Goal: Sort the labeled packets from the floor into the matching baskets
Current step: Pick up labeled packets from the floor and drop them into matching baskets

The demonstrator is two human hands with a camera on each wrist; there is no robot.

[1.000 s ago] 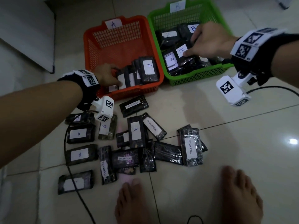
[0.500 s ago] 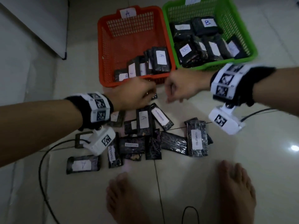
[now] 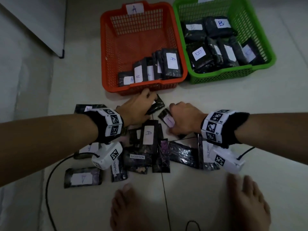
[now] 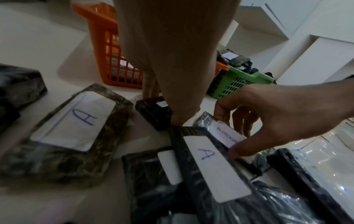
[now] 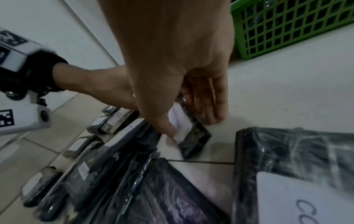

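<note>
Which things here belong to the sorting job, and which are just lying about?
Job: left hand; right hand; IN PROGRESS packet; A packet; orange basket; green basket.

Lying about: black cable; white board.

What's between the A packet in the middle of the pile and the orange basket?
The left hand, gripping a dark packet, sits on the floor directly between the A packet and the orange basket. Nothing lies on top of the A packet; the basket's front wall must be cleared.
</note>
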